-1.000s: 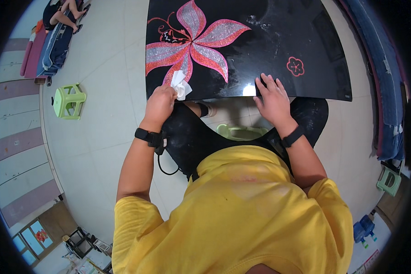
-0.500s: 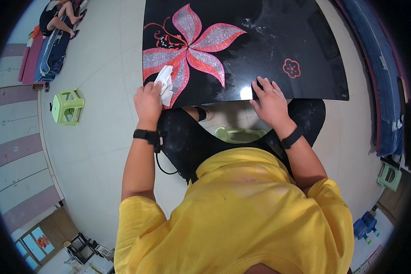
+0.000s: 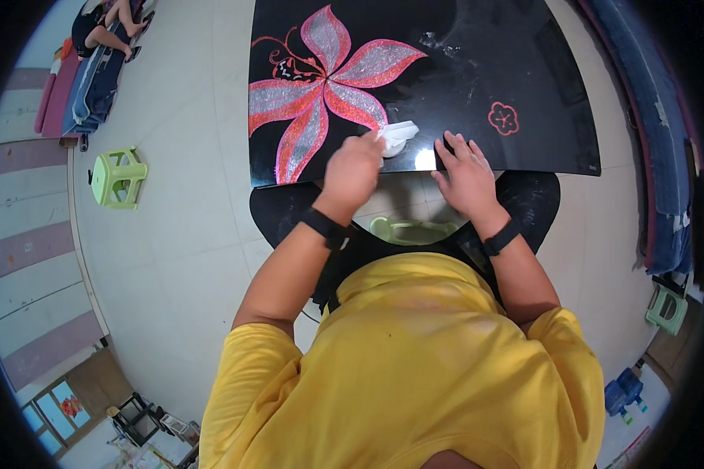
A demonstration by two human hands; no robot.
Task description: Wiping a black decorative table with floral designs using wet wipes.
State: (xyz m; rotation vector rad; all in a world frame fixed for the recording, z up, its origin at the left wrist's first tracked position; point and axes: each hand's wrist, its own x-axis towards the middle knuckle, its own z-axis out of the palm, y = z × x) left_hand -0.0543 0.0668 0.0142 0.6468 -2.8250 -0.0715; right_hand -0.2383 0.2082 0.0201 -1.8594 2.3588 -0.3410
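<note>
At the left, a pale green plastic stool (image 3: 118, 173), with slatted openings between its splayed legs, stands on smooth, glossy floor tiles (image 3: 184, 203). Next comes a shiny black panel (image 3: 555, 94) with a straight near edge, carrying a large flower (image 3: 326, 84) of pointed, curling petals, grainy silver glitter bordered in pinkish red. The left hand (image 3: 353, 170) is over the panel's near edge, its fingers closed on a crumpled, soft white tissue (image 3: 400, 134), which lies against the gloss beside the lower-right petal's tip. Chalky smears (image 3: 438, 43) dull the surface farther up. The right hand (image 3: 467, 173) rests flat at the near edge, fingers straight, slightly spread and holding nothing. Beyond it is a small red outline flower (image 3: 504, 118) with rounded lobes.
</note>
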